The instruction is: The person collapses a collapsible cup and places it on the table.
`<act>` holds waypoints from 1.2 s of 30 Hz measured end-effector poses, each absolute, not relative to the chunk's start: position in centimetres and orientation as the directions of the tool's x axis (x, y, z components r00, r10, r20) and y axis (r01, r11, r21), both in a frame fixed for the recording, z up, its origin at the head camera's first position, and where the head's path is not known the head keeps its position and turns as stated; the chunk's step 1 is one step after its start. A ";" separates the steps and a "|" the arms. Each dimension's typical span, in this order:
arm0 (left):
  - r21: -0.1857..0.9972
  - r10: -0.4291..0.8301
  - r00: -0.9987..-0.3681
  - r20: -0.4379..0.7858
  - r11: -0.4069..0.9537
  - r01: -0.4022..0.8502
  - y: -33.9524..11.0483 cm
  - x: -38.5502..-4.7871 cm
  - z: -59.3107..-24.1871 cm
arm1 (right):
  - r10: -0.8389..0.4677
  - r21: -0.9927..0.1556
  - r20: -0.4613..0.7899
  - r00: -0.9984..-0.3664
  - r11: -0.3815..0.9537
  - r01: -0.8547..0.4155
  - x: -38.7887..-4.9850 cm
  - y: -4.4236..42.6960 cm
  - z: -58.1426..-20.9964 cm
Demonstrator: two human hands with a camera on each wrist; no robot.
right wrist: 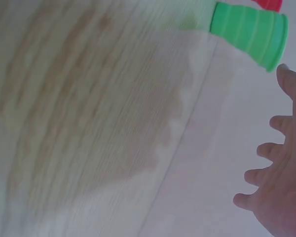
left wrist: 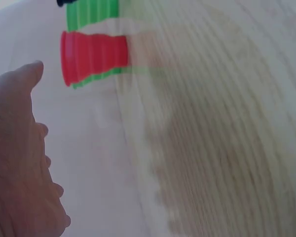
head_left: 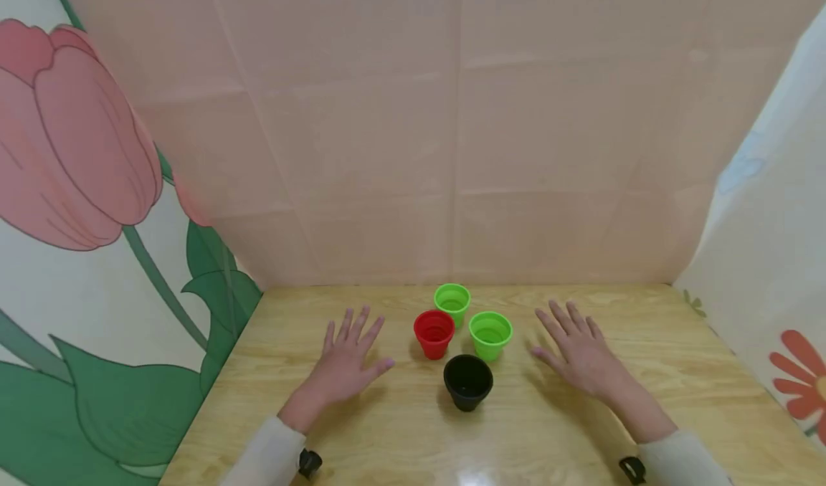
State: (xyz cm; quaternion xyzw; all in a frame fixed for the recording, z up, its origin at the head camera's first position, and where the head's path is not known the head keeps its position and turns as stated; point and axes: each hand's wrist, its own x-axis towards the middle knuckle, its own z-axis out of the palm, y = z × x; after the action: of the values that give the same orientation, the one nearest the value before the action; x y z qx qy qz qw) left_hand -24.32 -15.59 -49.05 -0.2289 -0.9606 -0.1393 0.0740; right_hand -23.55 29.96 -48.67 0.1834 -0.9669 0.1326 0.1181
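Four cups would exceed a plain tally, so several small ribbed cups stand upright, mouths up, in a cluster mid-table: a red cup (head_left: 434,335), a green cup (head_left: 452,303) behind it, another green cup (head_left: 491,337) to the right, and a black cup (head_left: 467,384) nearest me. My left hand (head_left: 348,368) hovers left of them, fingers straight and spread, holding nothing. On the other side my right hand (head_left: 577,353) is likewise spread above the table, apart from the cups. The left wrist view shows the red cup (left wrist: 93,57) beyond the thumb; the right wrist view shows a green cup (right wrist: 249,34).
The cups stand on a light wood-grain table (head_left: 387,443). A plain pinkish cloth (head_left: 452,149) hangs along its back edge. A tulip-printed sheet (head_left: 77,142) borders the left side, and a flower-printed white sheet (head_left: 761,271) the right.
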 end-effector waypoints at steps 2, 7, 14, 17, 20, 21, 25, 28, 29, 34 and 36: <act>0.237 0.427 -0.884 0.189 0.854 0.463 -15.3 -24.0 -49.0 | -0.330 -0.213 0.280 -0.902 0.894 -0.393 -23.4 29.7 -48.7; 0.215 0.458 -0.872 0.175 0.846 0.487 -14.4 -23.3 -48.7 | -0.350 -0.230 0.302 -0.887 0.876 -0.424 -22.6 29.1 -48.6; 0.195 0.488 -0.854 0.180 0.833 0.518 -13.2 -22.5 -48.2 | -0.390 -0.190 0.321 -0.863 0.866 -0.462 -21.8 28.1 -48.6; 0.184 0.498 -0.848 0.184 0.830 0.527 -12.8 -22.2 -48.0 | -0.400 -0.173 0.328 -0.856 0.866 -0.470 -21.7 27.6 -48.5; 0.179 0.505 -0.845 0.176 0.828 0.532 -12.4 -21.9 -47.8 | -0.407 -0.164 0.328 -0.853 0.864 -0.475 -21.5 27.1 -48.5; 0.177 0.509 -0.844 0.171 0.827 0.534 -12.2 -21.8 -47.8 | -0.409 -0.162 0.328 -0.852 0.864 -0.477 -21.4 27.0 -48.4; 0.190 0.521 -0.840 0.153 0.818 0.543 -11.7 -21.5 -47.9 | -0.415 -0.158 0.333 -0.847 0.861 -0.484 -21.1 26.4 -48.6; 0.191 0.532 -0.832 0.160 0.810 0.555 -11.4 -21.3 -48.0 | -0.427 -0.147 0.346 -0.835 0.855 -0.497 -20.8 25.8 -48.7; 0.187 0.536 -0.829 0.163 0.808 0.559 -11.2 -21.2 -48.1 | -0.431 -0.146 0.348 -0.832 0.852 -0.503 -20.6 25.7 -48.8; 0.174 0.554 -0.815 0.170 0.797 0.579 -10.5 -20.8 -47.9 | -0.449 -0.135 0.357 -0.819 0.843 -0.521 -20.2 24.9 -48.8; 0.171 0.560 -0.810 0.172 0.793 0.584 -10.3 -20.7 -47.8 | -0.451 -0.128 0.354 -0.820 0.845 -0.520 -20.1 24.6 -48.8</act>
State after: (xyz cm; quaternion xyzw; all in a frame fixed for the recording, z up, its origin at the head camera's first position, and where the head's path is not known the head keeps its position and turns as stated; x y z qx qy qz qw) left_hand -20.68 -10.26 -47.80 -0.3027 -0.9453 -0.1082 0.0562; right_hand -20.09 24.59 -48.77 0.2560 -0.9475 0.1100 0.1568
